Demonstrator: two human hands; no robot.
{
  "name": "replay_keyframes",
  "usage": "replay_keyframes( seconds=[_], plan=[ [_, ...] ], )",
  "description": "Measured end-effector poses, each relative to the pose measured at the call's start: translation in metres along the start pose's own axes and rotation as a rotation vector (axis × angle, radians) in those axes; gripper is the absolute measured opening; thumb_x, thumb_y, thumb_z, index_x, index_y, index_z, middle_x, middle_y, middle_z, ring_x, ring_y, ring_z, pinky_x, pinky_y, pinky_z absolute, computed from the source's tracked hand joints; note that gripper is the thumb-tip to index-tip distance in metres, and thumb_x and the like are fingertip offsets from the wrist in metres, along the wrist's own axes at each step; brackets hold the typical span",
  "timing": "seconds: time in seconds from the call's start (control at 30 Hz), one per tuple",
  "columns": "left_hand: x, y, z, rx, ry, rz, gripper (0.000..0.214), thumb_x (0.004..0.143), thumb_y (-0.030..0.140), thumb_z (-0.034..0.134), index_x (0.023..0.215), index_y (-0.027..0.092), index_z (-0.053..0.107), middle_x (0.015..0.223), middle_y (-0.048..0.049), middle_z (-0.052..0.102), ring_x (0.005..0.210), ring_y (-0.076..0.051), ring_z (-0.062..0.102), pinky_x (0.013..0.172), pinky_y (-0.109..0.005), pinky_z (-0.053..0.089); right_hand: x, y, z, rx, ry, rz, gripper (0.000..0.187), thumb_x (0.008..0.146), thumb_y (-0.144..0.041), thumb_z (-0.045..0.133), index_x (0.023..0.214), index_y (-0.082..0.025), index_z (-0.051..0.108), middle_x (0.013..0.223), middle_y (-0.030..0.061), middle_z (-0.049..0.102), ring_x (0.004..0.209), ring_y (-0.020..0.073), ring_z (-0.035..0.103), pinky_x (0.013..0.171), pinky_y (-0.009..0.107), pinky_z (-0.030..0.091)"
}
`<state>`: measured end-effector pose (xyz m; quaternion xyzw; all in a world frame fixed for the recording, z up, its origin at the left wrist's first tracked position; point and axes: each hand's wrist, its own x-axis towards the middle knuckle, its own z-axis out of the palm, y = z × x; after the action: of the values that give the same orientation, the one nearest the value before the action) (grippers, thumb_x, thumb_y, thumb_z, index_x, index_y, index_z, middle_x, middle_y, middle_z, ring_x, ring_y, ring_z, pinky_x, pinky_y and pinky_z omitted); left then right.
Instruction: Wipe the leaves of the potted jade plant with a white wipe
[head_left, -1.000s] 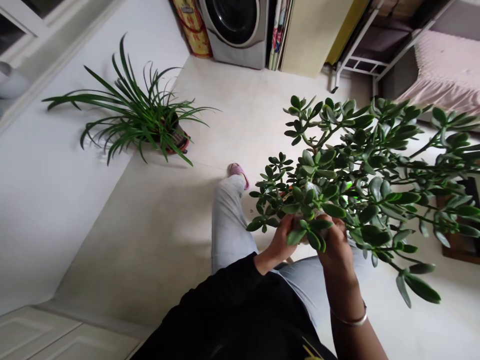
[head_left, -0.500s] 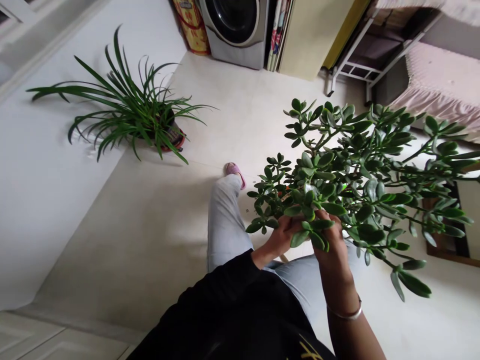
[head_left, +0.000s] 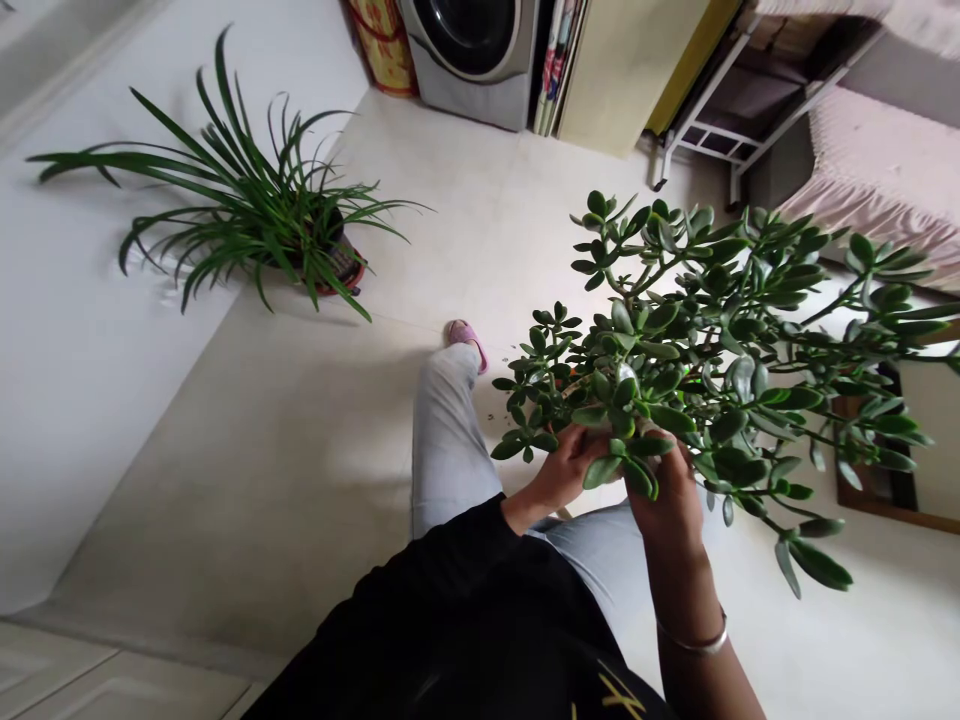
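The lone head-worn camera looks forward and steeply down, close over the bare left hand (head_left: pixel 562 470) and right hand (head_left: pixel 667 500), across pale cream floor tiles (head_left: pixel 465 220).

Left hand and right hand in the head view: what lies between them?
The head view shows leaves of a jade plant filling the gap between the left hand and the right hand; anything lower down between the hands is hidden.

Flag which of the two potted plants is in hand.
The jade plant, with thick rounded leaves, held by the left hand and right hand. The spider plant, with long narrow blades, stands apart, untouched.
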<state>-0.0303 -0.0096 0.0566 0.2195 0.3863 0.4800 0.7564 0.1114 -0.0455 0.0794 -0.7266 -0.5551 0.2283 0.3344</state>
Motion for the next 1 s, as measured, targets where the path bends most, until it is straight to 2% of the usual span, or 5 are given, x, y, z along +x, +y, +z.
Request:
replay_keyframes(
  seconds=[0.2, 0.33, 0.63, 0.77, 1.0],
  plan=[
    [-0.026, 0.002, -0.009, 0.142, -0.055, 0.081, 0.055, 0.088, 0.045, 0.078, 0.136, 0.023, 0.062, 0.128, -0.0075, 0.071, 0.122, -0.021, 0.065, 0.108, -0.032, 0.049, 0.003, -0.005, 0.01, 0.364, 0.091, 0.203, 0.03, 0.09, -0.045, 0.058, 0.106, -0.022, 0.07, 0.108, 0.0094, 0.072, 0.11, 0.0282, 0.066, 0.095, 0.043, 0.056],
    [-0.052, 0.01, -0.025, 0.091, -0.031, -0.059, 0.054, 0.084, 0.046, 0.083, 0.126, 0.021, 0.06, 0.114, -0.0063, 0.073, 0.101, -0.018, 0.069, 0.089, -0.028, 0.054, -0.008, -0.007, 0.016, 0.857, 0.082, 0.43, 0.03, 0.088, -0.046, 0.065, 0.108, -0.025, 0.07, 0.115, 0.0064, 0.074, 0.111, 0.0255, 0.069, 0.097, 0.043, 0.057],
    [-0.09, 0.053, -0.063, -0.22, 0.193, -0.042, 0.032, 0.077, 0.036, 0.092, 0.089, 0.019, 0.067, 0.075, 0.005, 0.064, 0.067, -0.008, 0.06, 0.064, -0.018, 0.049, -0.051, -0.009, 0.007, 1.162, -0.126, 0.537, 0.046, 0.087, -0.067, 0.071, 0.12, -0.035, 0.074, 0.12, 0.0049, 0.079, 0.106, 0.0251, 0.076, 0.097, 0.045, 0.062],
    [-0.084, 0.063, -0.075, -0.524, 0.212, -0.134, 0.015, 0.096, 0.037, 0.07, 0.102, 0.024, 0.075, 0.086, 0.0008, 0.076, 0.086, -0.016, 0.073, 0.092, -0.031, 0.057, -0.072, 0.011, -0.008, 1.324, -0.276, 0.525, 0.058, 0.073, -0.07, 0.085, 0.117, -0.034, 0.078, 0.113, 0.0056, 0.082, 0.09, 0.0255, 0.078, 0.096, 0.046, 0.064],
    [-0.078, 0.049, -0.064, -0.442, 0.129, -0.021, 0.067, 0.09, 0.079, 0.053, 0.133, 0.032, 0.071, 0.12, -0.0031, 0.079, 0.14, -0.032, 0.06, 0.118, -0.042, 0.049, -0.097, 0.043, -0.018, 1.431, -0.164, 0.372, 0.041, 0.07, -0.053, 0.092, 0.104, -0.032, 0.083, 0.091, 0.0049, 0.084, 0.071, 0.0236, 0.079, 0.074, 0.037, 0.067]
  ],
)
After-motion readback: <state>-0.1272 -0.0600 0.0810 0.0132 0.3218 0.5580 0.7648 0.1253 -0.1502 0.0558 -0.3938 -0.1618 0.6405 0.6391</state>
